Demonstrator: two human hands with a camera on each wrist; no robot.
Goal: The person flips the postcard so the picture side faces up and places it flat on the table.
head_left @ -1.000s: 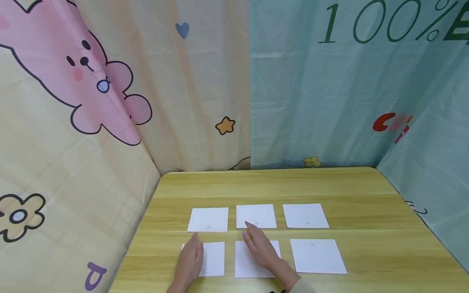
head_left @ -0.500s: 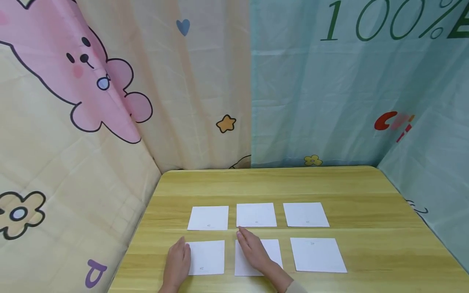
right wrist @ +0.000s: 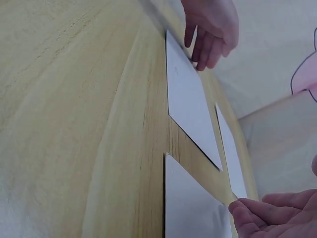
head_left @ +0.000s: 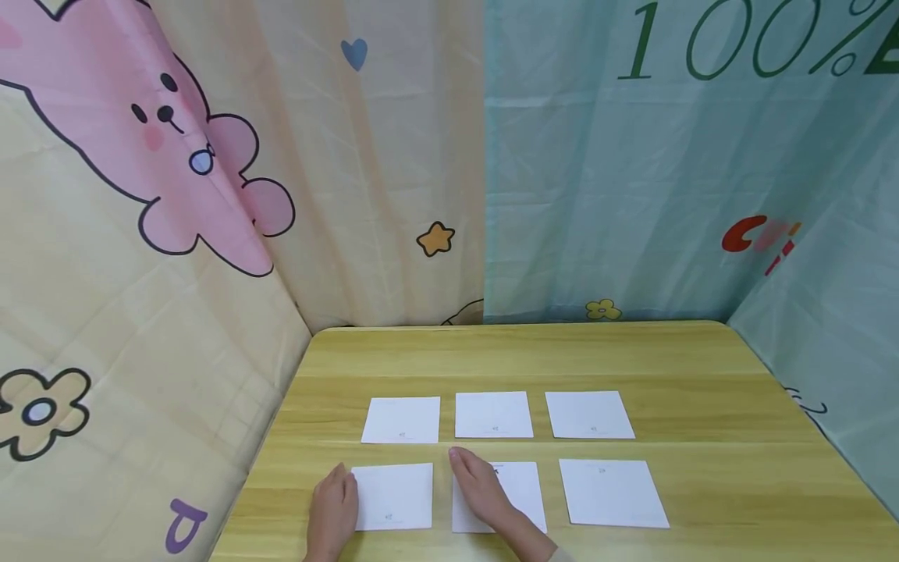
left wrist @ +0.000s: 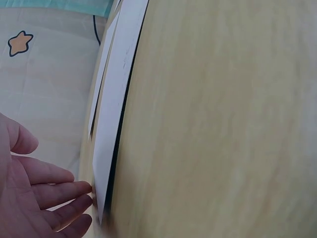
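Observation:
In the head view my left hand (head_left: 332, 509) is at the left edge of the front left white card (head_left: 396, 493), which lies flat. The left wrist view has the fingers of that hand (left wrist: 49, 198) loosely extended, tips right at the edge of the card (left wrist: 110, 124). My right hand (head_left: 481, 485) overlaps the left part of the front middle card (head_left: 521, 499), hiding some of it. Seen from the right wrist, the right hand (right wrist: 277, 215) has relaxed, slightly bent fingers, with fingertips by that card's (right wrist: 190, 208) edge. Neither hand holds anything.
A back row of white cards, left (head_left: 402, 417), middle (head_left: 494, 412) and right (head_left: 590, 414), lies on the wooden table (head_left: 520, 355). The front right card (head_left: 614, 496) has a small mark near its top edge. Printed curtains (head_left: 379, 156) stand behind the table.
My left hand has moved left, off the front left card to its left edge, uncovering the card. The right hand has drawn back slightly toward me and left, away from the back middle card.

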